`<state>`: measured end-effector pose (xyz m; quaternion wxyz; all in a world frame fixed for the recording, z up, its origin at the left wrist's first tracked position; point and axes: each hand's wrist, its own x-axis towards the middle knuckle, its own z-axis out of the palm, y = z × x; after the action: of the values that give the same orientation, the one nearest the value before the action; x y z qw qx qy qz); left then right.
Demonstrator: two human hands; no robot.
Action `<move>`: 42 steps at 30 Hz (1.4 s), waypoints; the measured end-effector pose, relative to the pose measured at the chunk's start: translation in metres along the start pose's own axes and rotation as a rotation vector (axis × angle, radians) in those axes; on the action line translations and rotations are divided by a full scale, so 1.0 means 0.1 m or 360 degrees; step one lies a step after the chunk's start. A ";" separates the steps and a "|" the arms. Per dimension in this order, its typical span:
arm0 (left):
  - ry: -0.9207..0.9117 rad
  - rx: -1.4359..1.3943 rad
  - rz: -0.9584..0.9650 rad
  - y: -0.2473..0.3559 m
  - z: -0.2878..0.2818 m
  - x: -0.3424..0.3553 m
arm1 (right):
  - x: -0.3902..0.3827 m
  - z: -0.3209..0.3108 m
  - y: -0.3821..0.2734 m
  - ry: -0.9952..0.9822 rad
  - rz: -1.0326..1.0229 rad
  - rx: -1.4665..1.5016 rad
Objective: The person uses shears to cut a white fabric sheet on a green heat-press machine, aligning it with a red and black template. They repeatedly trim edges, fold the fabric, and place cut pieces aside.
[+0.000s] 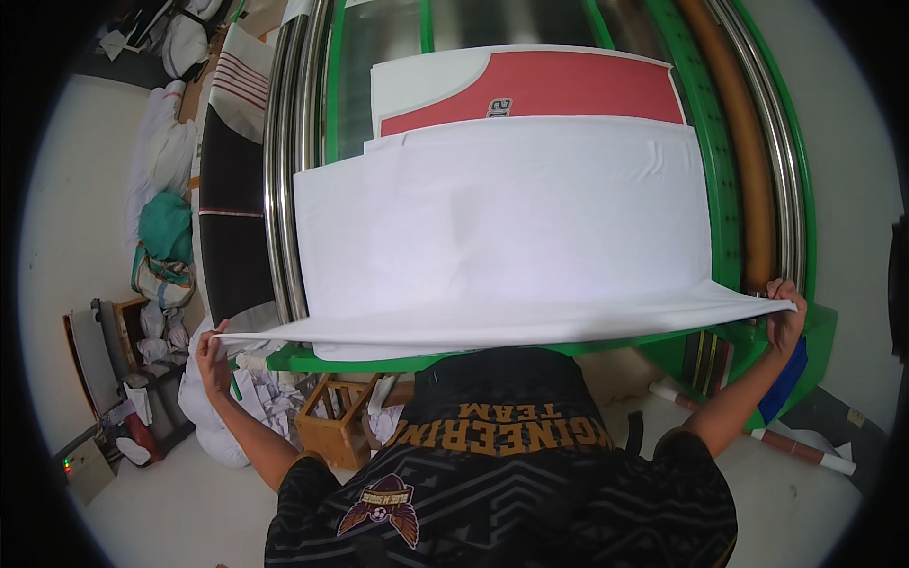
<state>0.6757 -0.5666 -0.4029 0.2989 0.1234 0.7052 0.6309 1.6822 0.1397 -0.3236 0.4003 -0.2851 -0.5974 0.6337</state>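
A large white fabric sheet [502, 218] lies on the bed of a green-framed machine [724, 227], its near edge lifted and stretched sideways. My left hand [212, 352] pinches that edge's left corner beyond the machine's left side. My right hand [786, 314] grips the right corner, raised near the right rollers. Behind the white sheet lies a red and white printed panel [578, 85], partly covered by it.
Steel rollers [284, 189] run along the left, a brown roller [753, 218] along the right. Dark fabric [230, 265], bagged rolls, a wooden crate [331, 426] and paper scraps stand at left and below; tubes [795, 450] lie on the right floor.
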 end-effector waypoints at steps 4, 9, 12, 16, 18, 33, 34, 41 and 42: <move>0.0020 -0.0207 0.0254 0.19 -0.03 0.13 | 0.05 -0.40 0.17 0.0501 0.0082 -0.0079; 0.0080 -0.0075 0.0347 0.35 0.08 1.02 | 0.71 -0.37 0.56 0.0840 0.0288 -0.0191; 0.0219 0.0001 0.0391 0.34 0.79 1.42 | 1.21 -0.03 0.68 0.0906 0.0344 -0.0169; -0.0024 -0.0056 0.0251 0.12 1.03 2.02 | 1.65 0.11 1.25 0.0991 0.0452 -0.0184; 0.0015 0.0072 0.0215 -0.05 1.27 2.23 | 1.81 0.14 1.50 0.1049 0.0466 -0.0297; 0.0046 0.0413 0.0208 -0.65 1.70 3.38 | 2.55 -0.02 2.61 0.1035 0.0532 -0.1112; 0.0081 0.0463 0.0256 -0.63 1.69 3.40 | 2.58 0.00 2.64 0.1070 0.0562 -0.1072; 0.0083 0.0208 0.0142 -0.67 1.82 3.53 | 2.70 0.15 2.66 0.1195 0.0579 -0.1050; 0.0106 0.0261 0.0139 -0.67 1.76 3.52 | 2.77 0.27 2.67 0.1188 0.0575 -0.1039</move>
<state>0.5127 -0.2406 -0.5656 0.2365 0.1570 0.7580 0.5873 1.4723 0.3694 -0.5508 0.3607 -0.6996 -0.5218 0.3289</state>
